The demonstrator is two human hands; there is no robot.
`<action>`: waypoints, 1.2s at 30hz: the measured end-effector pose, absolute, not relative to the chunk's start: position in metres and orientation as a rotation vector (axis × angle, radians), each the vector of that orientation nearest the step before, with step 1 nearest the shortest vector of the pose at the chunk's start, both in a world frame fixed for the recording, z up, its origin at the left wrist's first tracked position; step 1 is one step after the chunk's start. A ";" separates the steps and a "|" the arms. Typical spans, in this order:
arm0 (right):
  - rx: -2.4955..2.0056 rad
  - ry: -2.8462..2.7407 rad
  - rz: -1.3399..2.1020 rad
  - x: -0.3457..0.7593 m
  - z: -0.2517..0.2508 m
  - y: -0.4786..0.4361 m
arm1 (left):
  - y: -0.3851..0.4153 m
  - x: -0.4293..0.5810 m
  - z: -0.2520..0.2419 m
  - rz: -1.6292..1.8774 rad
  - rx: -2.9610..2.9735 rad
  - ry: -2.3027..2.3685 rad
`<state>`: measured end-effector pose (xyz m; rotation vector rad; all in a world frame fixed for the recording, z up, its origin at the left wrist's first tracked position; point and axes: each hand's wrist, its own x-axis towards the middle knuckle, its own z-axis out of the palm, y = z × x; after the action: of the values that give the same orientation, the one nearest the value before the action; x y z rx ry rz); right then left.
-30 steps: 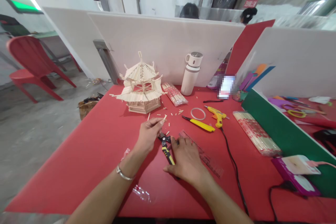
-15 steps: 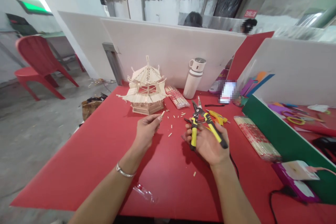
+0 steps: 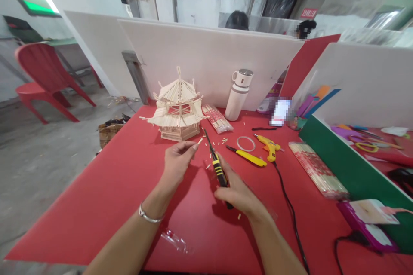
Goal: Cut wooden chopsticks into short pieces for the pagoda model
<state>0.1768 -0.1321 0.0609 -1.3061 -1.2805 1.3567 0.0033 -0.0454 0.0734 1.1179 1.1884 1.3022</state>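
Note:
Between thumb and fingertips my left hand [image 3: 179, 160] pinches a short piece of wooden stick [image 3: 200, 141], its pale end poking out to the right. My right hand [image 3: 237, 187] is wrapped round yellow-and-black pliers [image 3: 220, 172], seen edge-on with the jaws pointing up and away. The jaws are a little right of the stick piece, apart from it. Beyond my left hand stands a pagoda model [image 3: 179, 111] built of pale wooden sticks, with two tiers of roof. Several cut stick bits [image 3: 225, 140] lie scattered past the pliers.
Right of the pliers lie a yellow utility knife [image 3: 251, 157], a clear ring [image 3: 245, 143] and a yellow glue gun [image 3: 269, 147] with a black cord. Packs of sticks [image 3: 318, 169] and a white flask [image 3: 238, 96] are farther out. White partitions [image 3: 206, 51] edge the red table [image 3: 106, 206].
My right hand has turned over and moved left with the pliers, bringing them near the stick piece. The knife and ring it covered now show. My left hand stays almost in place.

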 end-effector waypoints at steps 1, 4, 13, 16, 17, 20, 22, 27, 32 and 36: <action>-1.364 -1.353 1.310 0.175 0.063 -0.133 | -0.045 0.004 0.073 1.309 1.125 1.177; -1.471 -1.469 1.234 0.169 0.064 -0.135 | -0.046 0.005 0.074 1.330 1.150 1.153; -1.504 -1.576 1.107 0.170 0.054 -0.133 | -0.045 0.000 0.077 1.306 1.401 1.156; -1.516 -1.587 1.099 0.171 0.051 -0.132 | -0.043 -0.002 0.076 1.297 1.473 1.163; -1.524 -1.595 1.096 0.171 0.050 -0.132 | -0.042 -0.003 0.077 1.292 1.497 1.166; -1.526 -1.626 1.094 0.169 0.050 -0.133 | -0.042 -0.005 0.078 1.280 1.584 1.184; -1.508 -1.647 1.086 0.168 0.051 -0.133 | -0.042 -0.006 0.080 1.269 1.638 1.191; -1.516 -1.661 1.069 0.166 0.046 -0.135 | -0.044 -0.004 0.082 1.269 1.702 1.178; -1.433 -1.550 1.084 0.160 0.041 -0.136 | -0.046 -0.005 0.082 1.277 1.776 1.180; -1.404 -1.482 1.174 0.155 0.042 -0.137 | -0.045 -0.009 0.084 1.264 1.854 1.206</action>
<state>0.1549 -0.1367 0.0418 -1.4044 -1.4822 1.1737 -0.0091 -0.0450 0.0836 1.8541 1.2064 1.2643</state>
